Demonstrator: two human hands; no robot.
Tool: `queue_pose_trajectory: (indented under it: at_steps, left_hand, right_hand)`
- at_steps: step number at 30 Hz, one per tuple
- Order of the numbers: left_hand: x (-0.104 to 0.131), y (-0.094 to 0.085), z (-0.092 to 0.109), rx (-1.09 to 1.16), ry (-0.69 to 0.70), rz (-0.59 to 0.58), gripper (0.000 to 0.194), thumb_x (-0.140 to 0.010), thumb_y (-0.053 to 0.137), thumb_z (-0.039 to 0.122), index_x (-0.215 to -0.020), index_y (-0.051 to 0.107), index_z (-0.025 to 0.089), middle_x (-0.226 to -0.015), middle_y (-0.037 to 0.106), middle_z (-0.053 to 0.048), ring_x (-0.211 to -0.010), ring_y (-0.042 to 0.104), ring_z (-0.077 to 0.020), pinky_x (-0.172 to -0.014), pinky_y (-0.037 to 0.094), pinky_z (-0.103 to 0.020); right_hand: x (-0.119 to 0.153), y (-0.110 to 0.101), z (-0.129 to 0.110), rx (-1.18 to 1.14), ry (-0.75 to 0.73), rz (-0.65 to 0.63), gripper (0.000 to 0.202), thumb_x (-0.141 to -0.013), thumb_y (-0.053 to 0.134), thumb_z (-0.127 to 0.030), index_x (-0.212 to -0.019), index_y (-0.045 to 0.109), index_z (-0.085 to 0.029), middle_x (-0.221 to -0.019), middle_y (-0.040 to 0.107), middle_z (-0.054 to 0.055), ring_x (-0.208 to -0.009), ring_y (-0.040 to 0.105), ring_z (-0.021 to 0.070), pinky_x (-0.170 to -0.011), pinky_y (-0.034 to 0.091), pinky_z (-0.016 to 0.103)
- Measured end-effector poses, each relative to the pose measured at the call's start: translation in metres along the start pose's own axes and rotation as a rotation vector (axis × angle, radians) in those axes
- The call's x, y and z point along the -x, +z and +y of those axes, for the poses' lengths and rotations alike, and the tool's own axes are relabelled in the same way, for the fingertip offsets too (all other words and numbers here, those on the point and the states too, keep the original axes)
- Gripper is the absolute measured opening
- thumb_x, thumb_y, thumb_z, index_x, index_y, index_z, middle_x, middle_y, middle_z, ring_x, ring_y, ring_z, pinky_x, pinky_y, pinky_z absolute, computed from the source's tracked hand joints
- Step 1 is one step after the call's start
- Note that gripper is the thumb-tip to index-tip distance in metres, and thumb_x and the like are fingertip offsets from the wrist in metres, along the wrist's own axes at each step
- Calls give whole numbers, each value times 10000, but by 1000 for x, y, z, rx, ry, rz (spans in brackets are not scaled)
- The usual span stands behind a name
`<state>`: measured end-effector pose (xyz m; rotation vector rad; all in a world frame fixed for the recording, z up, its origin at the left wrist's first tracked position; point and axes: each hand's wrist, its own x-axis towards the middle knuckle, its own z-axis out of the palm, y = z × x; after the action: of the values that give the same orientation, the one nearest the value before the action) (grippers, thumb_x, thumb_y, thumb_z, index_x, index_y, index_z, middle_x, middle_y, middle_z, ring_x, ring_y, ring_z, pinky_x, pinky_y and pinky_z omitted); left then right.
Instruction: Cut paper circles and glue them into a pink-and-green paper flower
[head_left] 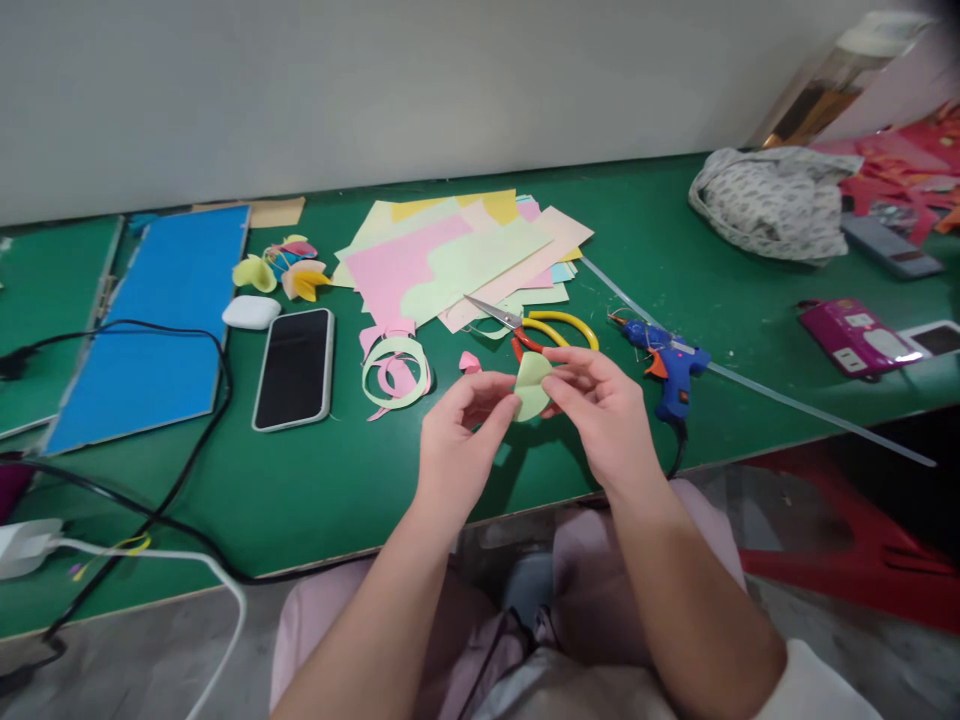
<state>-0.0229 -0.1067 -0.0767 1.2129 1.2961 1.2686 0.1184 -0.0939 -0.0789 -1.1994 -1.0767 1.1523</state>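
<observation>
A small light green paper piece (532, 386) is held between my two hands above the green table. My left hand (466, 432) pinches its left edge with thumb and fingers. On its right side, my right hand (600, 408) grips it between thumb and fingertips. Just beyond the hands lie scissors (559, 324) with yellow and red handles, their blades pointing at a pile of coloured paper sheets (457, 250). Left of my left hand are curled green and pink paper scraps (396, 374) and a small pink piece (469, 362). A blue glue gun (675, 370) rests right of my right hand.
On the left are a phone (295, 370), a white case (252, 312), paper petals (289, 268), a blue board (165, 320) and black cables (202, 430). A clear glue stick (817, 412), purple pouch (855, 335) and patterned cloth bag (769, 205) lie to the right.
</observation>
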Motion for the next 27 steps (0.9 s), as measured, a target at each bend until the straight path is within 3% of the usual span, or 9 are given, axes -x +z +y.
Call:
queue_pose_trajectory:
  at_steps: [6, 12, 18, 25, 27]
  left_hand:
    - [-1, 0, 0, 52, -6, -14, 115, -767, 687, 238, -873, 671, 197, -757, 681, 20, -620, 612, -79, -626, 514, -191]
    - [-1, 0, -3, 58, 3, 5, 140, -767, 688, 232, -893, 637, 195, -757, 659, 21, -630, 610, -85, -621, 509, -195]
    - [2, 1, -4, -142, 98, 38, 111, -807, 648, 255, -904, 672, 207, -869, 701, -5, -719, 646, -107, -687, 529, -214]
    - [3, 7, -3, -185, 124, -129, 457, -740, 716, 255, -1186, 621, 241, -1040, 710, -31, -860, 661, -160, -747, 554, -272]
    - [2, 7, -3, -164, 102, -154, 466, -736, 715, 234, -1193, 622, 239, -1046, 709, -29, -860, 657, -157, -749, 551, -268]
  right_hand:
    - [1, 0, 1, 15, -24, -15, 177, -755, 693, -242, -930, 712, -249, -870, 727, -6, -696, 666, 129, -561, 573, 246]
    - [1, -1, 0, 30, -50, 1, 180, -729, 715, -219, -907, 715, -243, -709, 691, -30, -622, 646, 122, -572, 569, 257]
    - [0, 1, 0, 5, -39, 22, 224, -708, 735, -211, -927, 714, -253, -702, 691, -36, -613, 640, 111, -602, 564, 249]
    - [0, 1, 2, 25, -39, 59, 252, -675, 759, -251, -923, 721, -258, -717, 689, -32, -648, 635, 120, -608, 555, 253]
    - [1, 0, 3, 22, -39, 55, 225, -663, 773, -262, -884, 730, -255, -715, 693, -29, -633, 631, 120, -597, 554, 253]
